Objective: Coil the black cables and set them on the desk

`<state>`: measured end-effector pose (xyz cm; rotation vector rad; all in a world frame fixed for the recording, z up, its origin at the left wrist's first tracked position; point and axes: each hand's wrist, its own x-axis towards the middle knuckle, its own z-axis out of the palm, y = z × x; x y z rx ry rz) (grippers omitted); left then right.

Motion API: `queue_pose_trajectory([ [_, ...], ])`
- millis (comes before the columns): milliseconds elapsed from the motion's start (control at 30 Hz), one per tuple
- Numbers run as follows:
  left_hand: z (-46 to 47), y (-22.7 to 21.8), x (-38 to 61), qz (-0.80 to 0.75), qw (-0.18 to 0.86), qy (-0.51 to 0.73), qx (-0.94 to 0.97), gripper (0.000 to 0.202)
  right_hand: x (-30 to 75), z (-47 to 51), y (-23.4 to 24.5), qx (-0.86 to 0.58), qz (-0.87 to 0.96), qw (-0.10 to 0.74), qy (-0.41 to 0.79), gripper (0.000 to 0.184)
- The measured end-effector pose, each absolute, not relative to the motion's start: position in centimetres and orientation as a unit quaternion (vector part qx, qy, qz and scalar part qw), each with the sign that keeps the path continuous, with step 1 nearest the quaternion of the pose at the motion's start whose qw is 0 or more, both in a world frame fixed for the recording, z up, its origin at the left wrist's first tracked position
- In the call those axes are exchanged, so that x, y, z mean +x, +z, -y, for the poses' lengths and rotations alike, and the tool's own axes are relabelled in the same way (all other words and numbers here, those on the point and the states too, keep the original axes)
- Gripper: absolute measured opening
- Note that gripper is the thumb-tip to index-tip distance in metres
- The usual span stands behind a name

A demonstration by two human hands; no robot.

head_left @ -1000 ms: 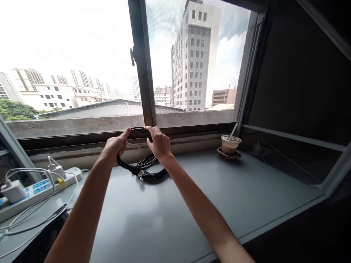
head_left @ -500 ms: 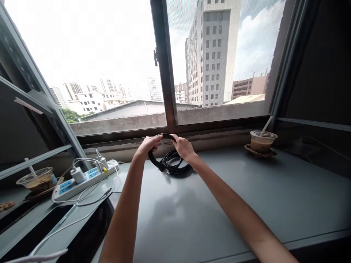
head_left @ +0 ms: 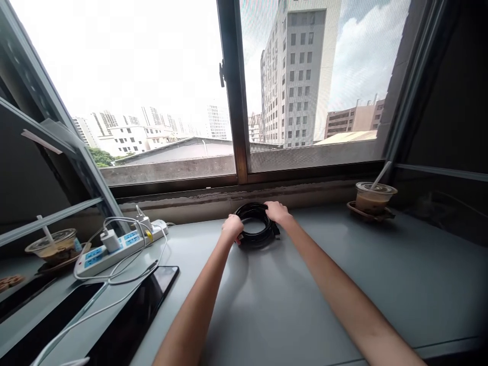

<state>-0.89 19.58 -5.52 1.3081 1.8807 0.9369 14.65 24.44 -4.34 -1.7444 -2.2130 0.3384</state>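
Observation:
A black cable (head_left: 256, 238) is wound into a round coil at the far side of the grey desk, below the window. My left hand (head_left: 232, 227) is closed around the coil's left side, and a metal-tipped cable end shows just under its fingers. At the upper right of the ring, my right hand (head_left: 277, 211) grips the loops, its fingertips partly hidden behind them. Near that hand, a black plug (head_left: 276, 233) sticks out at the coil's lower right. Whether the coil rests fully on the desk I cannot tell.
On the left, a white power strip (head_left: 125, 246) holds two chargers with tangled white cables. A dark tablet (head_left: 129, 317) and another dark flat device lie before it. Lidded drink cups stand at left (head_left: 53, 246) and right (head_left: 371, 197). A window frame (head_left: 237, 101) rises behind the desk.
Both hands have moved right and slightly down. The loop held raised above the coil is now together with the rest, and my hands hold its two sides. The view has shifted slightly.

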Motion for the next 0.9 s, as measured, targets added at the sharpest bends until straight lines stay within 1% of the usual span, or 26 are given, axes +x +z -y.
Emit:
queue_pose_trajectory([
  [67, -19.5, -5.3, -0.6, -0.776, 0.264, 0.282, 0.498, 0.056, 14.4, -24.5, -4.3, -0.607, 0.774, 0.151, 0.102, 0.025],
  [133, -19.4, -4.7, -0.5, -0.812, 0.206, 0.208, 0.505, 0.062, 14.4, -24.6, -4.0, -0.601, 0.778, 0.158, 0.089, 0.028],
  [233, -19.2, -4.1, -0.4, -0.825, 0.13, 0.149, 0.53, 0.06, 14.0, -24.5, -4.1, -0.588, 0.788, 0.176, 0.055, 0.032],
  [333, -19.0, -4.8, -0.1, -0.832, 0.05, 0.125, 0.538, 0.054, 13.1, -24.3, -5.5, -0.574, 0.8, 0.175, 0.01, 0.03],
  [433, -19.1, -6.6, 0.3, -0.833, -0.009, 0.125, 0.539, 0.055, 12.4, -24.3, -7.5, -0.566, 0.806, 0.168, -0.031, 0.036],
  [633, -19.7, -8.8, 0.1, -0.828, -0.055, 0.154, 0.537, 0.06, 12.2, -25.0, -9.4, -0.566, 0.802, 0.183, -0.055, 0.038],
  [800, -18.7, -9.6, -0.3, -0.801, -0.116, 0.22, 0.545, 0.05, 12.3, -25.0, -9.8, -0.571, 0.795, 0.2, -0.046, 0.037],
  [900, -17.2, -10.2, -0.6, -0.767, -0.15, 0.252, 0.571, 0.048, 12.2, -24.9, -9.9, -0.577, 0.789, 0.206, -0.037, 0.036],
])
